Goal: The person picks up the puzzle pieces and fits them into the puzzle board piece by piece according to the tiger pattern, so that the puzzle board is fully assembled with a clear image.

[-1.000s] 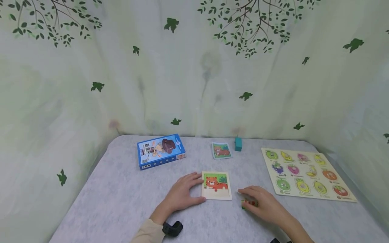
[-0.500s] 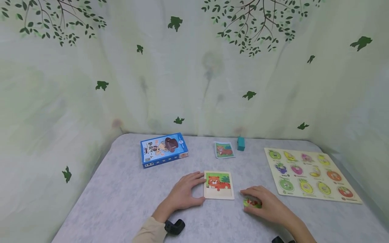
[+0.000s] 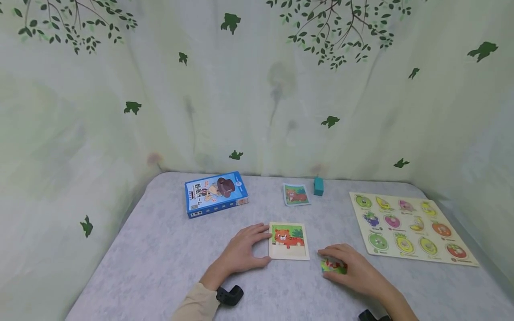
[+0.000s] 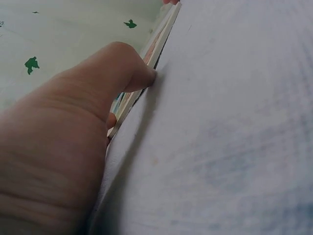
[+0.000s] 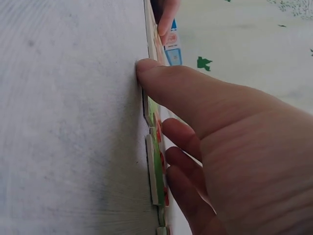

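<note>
A tiger puzzle board (image 3: 290, 255), its lower strip bare wood, lies flat on the table. My left hand (image 3: 242, 250) touches its left side, thumb near the lower corner and fingers along the edge. To the right of the board, my right hand (image 3: 353, 269) holds red and green puzzle pieces (image 3: 332, 266) between thumb and fingers, low on the table. In the right wrist view, the thumb (image 5: 161, 76) lies at the edge of the pieces, with fingertips against their printed side. The palm partly hides these pieces in the head view.
A blue game box (image 3: 217, 194) stands at the back left. A small tiger picture card (image 3: 296, 195) and a teal block (image 3: 318, 187) sit behind the board. At right lies a large fruit picture board (image 3: 413, 229). A printed curtain surrounds the table (image 3: 156, 249).
The puzzle pieces under my right hand show a little more than before. The left hand stays at the board's edge. The whole view shifts slightly.
</note>
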A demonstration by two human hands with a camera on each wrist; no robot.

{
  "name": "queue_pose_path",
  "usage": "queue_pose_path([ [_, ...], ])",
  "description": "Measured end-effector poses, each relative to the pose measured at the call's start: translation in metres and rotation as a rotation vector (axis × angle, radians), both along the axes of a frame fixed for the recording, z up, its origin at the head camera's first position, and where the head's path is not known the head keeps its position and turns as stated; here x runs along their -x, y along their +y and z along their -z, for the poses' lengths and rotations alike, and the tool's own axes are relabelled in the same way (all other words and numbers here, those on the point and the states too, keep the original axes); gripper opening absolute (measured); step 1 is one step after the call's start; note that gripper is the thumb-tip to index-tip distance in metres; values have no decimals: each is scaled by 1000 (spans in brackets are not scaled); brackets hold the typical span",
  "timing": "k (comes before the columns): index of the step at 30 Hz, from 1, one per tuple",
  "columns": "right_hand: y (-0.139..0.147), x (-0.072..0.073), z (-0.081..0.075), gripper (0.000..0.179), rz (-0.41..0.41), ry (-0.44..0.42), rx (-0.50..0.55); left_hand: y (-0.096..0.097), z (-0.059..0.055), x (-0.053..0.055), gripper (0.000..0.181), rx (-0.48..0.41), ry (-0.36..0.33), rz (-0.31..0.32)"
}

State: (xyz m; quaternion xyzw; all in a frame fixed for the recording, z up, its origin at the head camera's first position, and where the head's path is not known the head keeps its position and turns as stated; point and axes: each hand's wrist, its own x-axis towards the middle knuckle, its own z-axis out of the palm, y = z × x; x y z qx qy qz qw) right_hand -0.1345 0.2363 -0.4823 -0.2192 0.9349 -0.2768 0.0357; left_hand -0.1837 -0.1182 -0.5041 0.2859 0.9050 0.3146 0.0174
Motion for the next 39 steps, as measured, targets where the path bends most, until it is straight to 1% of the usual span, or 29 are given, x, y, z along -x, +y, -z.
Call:
queue_pose_path([
  [6, 2, -2, 8, 48, 5, 61, 27, 0, -2, 0, 63, 2, -6, -3],
  [15, 4, 0, 14, 45, -29, 144, 76, -1, -6, -1, 64, 2, -12, -13],
  [18, 5, -1, 15, 46, -24, 150, 77, -2, -6, -1, 64, -4, -16, -7],
  [22, 7, -4, 15, 49, 6, 143, 61, -1, -5, -1, 65, -8, -33, -5],
  [25, 9, -5, 17, 49, 18, 168, 52, -1, -4, -2, 65, -11, -42, -8],
  [29, 11, -5, 21, 47, 18, 203, 55, -1, -3, -3, 66, -7, -38, -16],
  [35, 12, -5, 21, 44, 30, 187, 62, -1, -3, -3, 64, 3, -29, -15],
  [39, 13, -4, 21, 43, 30, 201, 68, 0, -4, -3, 63, -7, -29, -18],
])
